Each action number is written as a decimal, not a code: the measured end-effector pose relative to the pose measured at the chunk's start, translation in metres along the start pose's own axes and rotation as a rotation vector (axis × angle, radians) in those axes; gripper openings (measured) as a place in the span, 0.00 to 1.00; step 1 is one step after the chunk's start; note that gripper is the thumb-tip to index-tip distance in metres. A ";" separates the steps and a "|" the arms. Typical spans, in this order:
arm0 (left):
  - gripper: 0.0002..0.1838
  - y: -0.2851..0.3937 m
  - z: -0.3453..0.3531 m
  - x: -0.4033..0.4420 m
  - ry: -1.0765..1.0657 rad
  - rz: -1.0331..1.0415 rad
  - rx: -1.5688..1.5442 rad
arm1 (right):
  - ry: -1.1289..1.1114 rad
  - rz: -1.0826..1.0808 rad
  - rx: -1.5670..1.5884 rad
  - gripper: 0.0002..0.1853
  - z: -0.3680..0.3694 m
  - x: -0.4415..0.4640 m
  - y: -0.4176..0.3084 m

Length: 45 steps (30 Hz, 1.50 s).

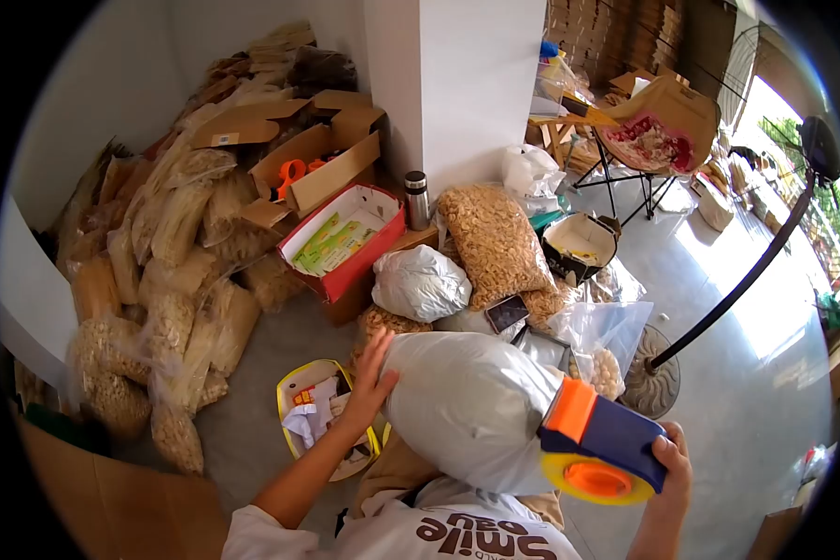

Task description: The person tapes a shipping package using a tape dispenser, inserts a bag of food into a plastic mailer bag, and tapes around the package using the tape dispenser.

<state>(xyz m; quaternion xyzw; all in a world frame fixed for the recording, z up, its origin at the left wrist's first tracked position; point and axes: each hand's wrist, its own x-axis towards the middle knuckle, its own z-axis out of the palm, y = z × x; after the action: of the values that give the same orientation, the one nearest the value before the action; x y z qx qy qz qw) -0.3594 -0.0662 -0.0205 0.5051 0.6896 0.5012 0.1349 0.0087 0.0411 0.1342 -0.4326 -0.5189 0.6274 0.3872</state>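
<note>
A large, stuffed grey plastic mailing bag (467,406) lies across my lap, rounded and taut. My left hand (373,381) rests against its left end with the fingers stretched out; part of the palm side is hidden. At the bag's other end, my right hand (672,462) is closed around a blue and orange tape dispenser (611,431). The dispenser carries a yellow-edged roll of tape (558,478) on an orange hub. Its orange front end touches or nearly touches the bag's right side.
Ahead lie another grey bag (422,283), a clear bag of tan pieces (495,241) and a phone (507,314). A red box (345,238) and thermos (417,201) stand behind. Left are heaped clear bags (173,280) and a yellow-rimmed basket (287,387); right, a round-based stand (651,373).
</note>
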 end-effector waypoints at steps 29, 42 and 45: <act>0.26 0.170 0.005 0.030 -0.174 0.675 0.382 | -0.466 -0.057 -0.463 0.31 -0.106 0.015 -0.013; 0.27 0.182 0.065 -0.020 -0.623 0.920 0.793 | -0.647 -0.002 -1.302 0.21 -0.032 0.003 -0.060; 0.28 0.177 0.080 -0.026 -0.710 0.989 0.671 | -0.633 0.029 -1.440 0.22 -0.011 -0.004 -0.070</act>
<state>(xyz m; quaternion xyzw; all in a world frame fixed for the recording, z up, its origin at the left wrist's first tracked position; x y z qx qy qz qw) -0.1929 -0.0453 0.0803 0.9077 0.4104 0.0680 -0.0553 0.0224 0.0522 0.2024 -0.3845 -0.8776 0.2353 -0.1628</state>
